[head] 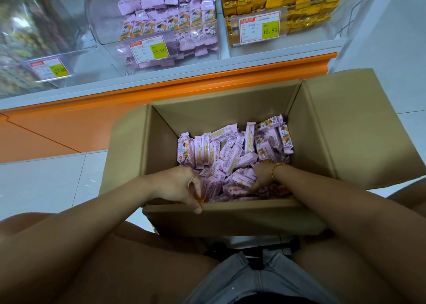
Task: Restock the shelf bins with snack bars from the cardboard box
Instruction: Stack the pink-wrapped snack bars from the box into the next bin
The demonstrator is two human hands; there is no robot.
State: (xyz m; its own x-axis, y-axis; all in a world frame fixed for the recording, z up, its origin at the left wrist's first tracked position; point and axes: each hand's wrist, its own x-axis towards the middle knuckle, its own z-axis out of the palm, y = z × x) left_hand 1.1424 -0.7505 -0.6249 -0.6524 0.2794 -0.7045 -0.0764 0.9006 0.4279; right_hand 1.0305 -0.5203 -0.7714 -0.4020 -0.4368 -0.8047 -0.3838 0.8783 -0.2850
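Fingers of both the left hand (182, 183) and right hand (261, 176) curl, half-closed, into pink-wrapped snack bars (230, 151) at the near side of the open brown cardboard box (345, 128), likely gathering handfuls for the clear bin (105, 26).

pale tiled floor (46, 179) below an orange-fronted shelf base (69, 128)

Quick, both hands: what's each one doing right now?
Left hand: in the cardboard box, fingers curled around pink snack bars.
Right hand: buried among the bars; grip cannot be told.
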